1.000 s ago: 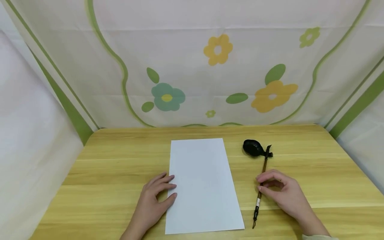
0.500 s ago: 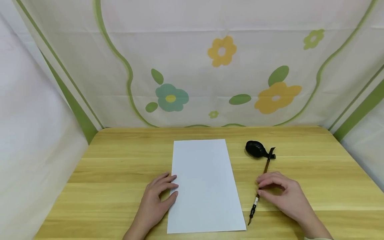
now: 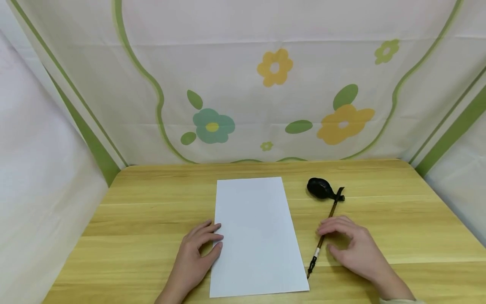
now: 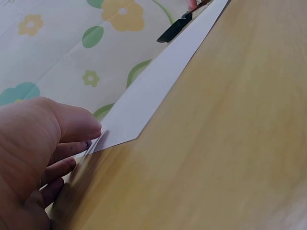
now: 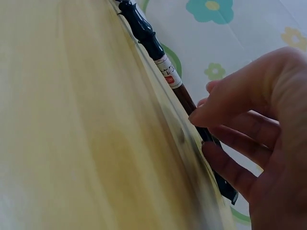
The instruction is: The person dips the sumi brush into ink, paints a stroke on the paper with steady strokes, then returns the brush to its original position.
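One brush (image 3: 320,242), right of the paper on the wooden tabletop (image 3: 144,236). Long axis slanting from near left to far right: hanging loop (image 3: 309,275) toward the person, at the paper's right edge by its near right corner — contact there cannot be told; dark tip (image 3: 340,191) pointing away and somewhat rightward. From the near end onward: glossy black turned end piece (image 5: 143,32) with raised rings; white label (image 5: 168,72) bearing dark marks and a red patch; slim brown shaft (image 5: 184,98); black tip section.

One left hand (image 3: 193,255), fingers spread and lightly bent, tips resting at the paper's left edge; thumb apart from the fingers.

One right hand (image 3: 358,249), at the brush's middle, pale sleeve (image 3: 400,301) at the wrist. Fingers bent over the shaft, thumb apart from them with a gap between, not clamped on the brush; whether the fingertips touch the shaft cannot be told.

One sheet of paper (image 3: 256,236), plain white, flat, lengthwise between the hands.

One black piece (image 3: 319,188), spoon-like, glossy, beyond the right hand: rounded body to the left, narrow neck to the right, the brush's tip section across the neck. Hollow or solid, and any contents — cannot be told.

One cloth backdrop (image 3: 235,63), off-white, printed with flowers and green leaves, behind the tabletop.
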